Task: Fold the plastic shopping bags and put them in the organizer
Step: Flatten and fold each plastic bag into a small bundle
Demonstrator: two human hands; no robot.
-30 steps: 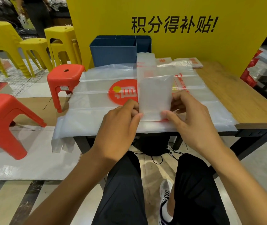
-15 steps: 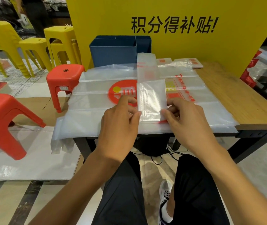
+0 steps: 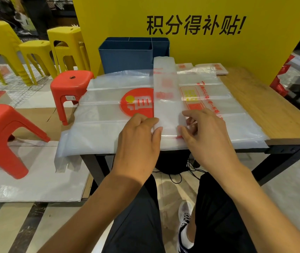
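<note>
You're pinching the folded bag strip at its near end, left hand and right hand both gripping; its long axis is running toward 12 o'clock, to the organizer.

You're looking at thin, glossy, see-through plastic bags lying on a matt wood-grain table. The stools are showing smooth moulded plastic; the blue organizer is looking matt.

Two red stools, three yellow stools, one blue organizer, one wooden table.
</note>
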